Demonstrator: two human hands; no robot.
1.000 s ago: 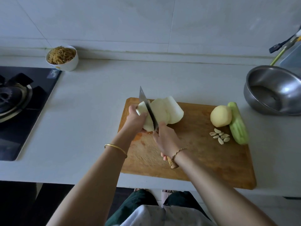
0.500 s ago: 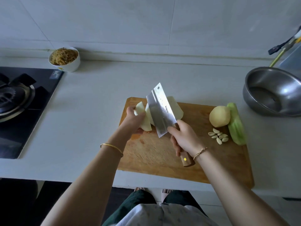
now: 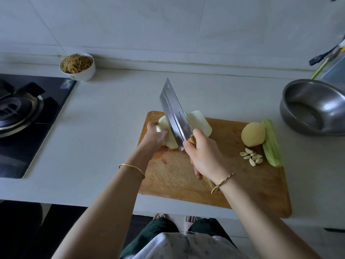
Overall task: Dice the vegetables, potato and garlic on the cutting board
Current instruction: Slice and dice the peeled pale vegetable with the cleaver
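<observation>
I see R hand wrapped round cleaver handle; L hand just left of blade, holding pale veg piece.

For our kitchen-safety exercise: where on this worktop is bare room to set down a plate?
Bare counter lies between the stove and the cutting board, and behind it between noodle bowl and steel bowl. The board's near right part is bare. Crowded: left hand, right hand, cleaver, pale vegetable far left; potato, garlic, green vegetable far right.
</observation>
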